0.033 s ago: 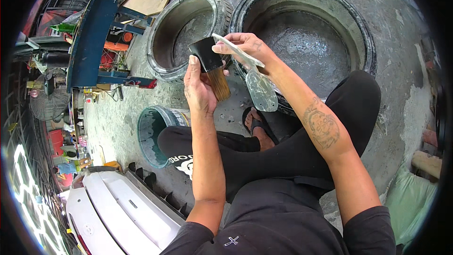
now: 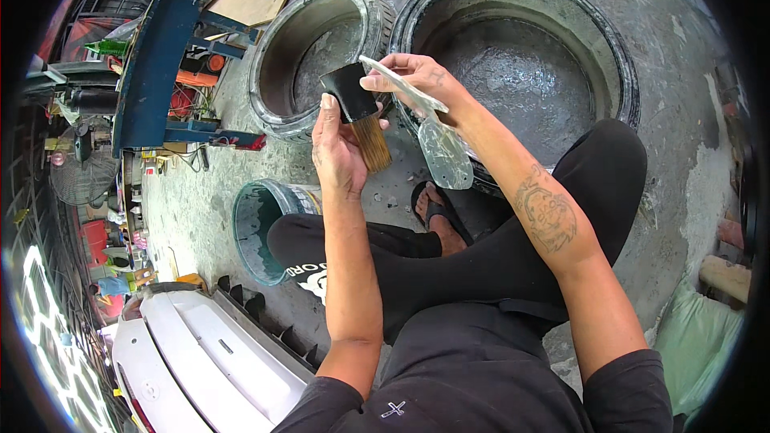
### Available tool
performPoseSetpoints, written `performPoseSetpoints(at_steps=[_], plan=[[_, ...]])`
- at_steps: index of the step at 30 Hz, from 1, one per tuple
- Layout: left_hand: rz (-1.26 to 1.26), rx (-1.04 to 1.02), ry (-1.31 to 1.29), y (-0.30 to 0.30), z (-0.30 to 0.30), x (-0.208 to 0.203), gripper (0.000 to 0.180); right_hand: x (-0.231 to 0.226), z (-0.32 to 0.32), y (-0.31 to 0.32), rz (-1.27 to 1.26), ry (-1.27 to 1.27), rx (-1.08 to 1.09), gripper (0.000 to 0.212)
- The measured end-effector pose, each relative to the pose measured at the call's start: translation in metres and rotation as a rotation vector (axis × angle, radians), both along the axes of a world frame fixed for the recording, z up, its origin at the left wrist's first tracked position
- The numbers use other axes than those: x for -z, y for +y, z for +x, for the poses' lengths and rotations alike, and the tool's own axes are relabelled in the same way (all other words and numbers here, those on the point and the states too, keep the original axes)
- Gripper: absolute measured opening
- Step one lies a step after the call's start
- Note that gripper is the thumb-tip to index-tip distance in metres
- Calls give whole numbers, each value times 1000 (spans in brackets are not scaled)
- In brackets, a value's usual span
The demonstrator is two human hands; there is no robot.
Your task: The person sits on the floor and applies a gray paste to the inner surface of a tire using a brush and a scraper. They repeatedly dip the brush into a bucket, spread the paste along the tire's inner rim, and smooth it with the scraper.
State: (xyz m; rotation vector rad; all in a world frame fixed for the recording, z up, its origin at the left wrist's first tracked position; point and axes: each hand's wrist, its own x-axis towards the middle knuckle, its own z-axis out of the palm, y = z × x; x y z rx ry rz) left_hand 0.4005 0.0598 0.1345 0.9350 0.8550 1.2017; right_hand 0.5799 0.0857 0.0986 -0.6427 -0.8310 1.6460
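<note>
My left hand (image 2: 337, 152) is closed round a flat scraper with a square black blade (image 2: 345, 88) and a brown wood-grain handle (image 2: 372, 144). Its thumb lies along the blade's left edge. In my right hand (image 2: 423, 80) is a pale flat tool with a paddle-shaped handle (image 2: 446, 154); its thin pale plate (image 2: 397, 82) shows nearly edge-on, and the scratched grey-green handle hangs down beside the wrist. My right fingertips reach the blade's right edge; whether they press on it I cannot tell. Both tools are held in front of the tyres.
A large tyre (image 2: 622, 48) lies at the far right, a smaller tyre (image 2: 265, 104) beside it. A dark-stained bucket (image 2: 242, 228) stands by my left knee. A blue metal stand (image 2: 148, 72) is at left, a pale car panel (image 2: 200, 345) nearer, and green cloth (image 2: 706, 345) at right.
</note>
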Motion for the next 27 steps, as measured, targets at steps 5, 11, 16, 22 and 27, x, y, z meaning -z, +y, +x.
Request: performPoseSetpoints(at_steps=[5, 11, 16, 22, 27], plan=[[-77, 79, -58, -6, 3, -14, 44, 1, -3, -1, -30, 63, -2, 45], [58, 72, 48, -10, 4, -17, 38, 16, -1, 8, 23, -176, 80, 30], [241, -78, 606, -1, -36, 59, 46, 17, 5, 26, 70, -83, 149, 53], [710, 92, 1097, -10, -8, 119, 49, 29, 5, 53, 95, -132, 326, 57], [734, 174, 1194, -7, 12, 147, 50, 69, 4, 65, 182, -46, 193, 57]])
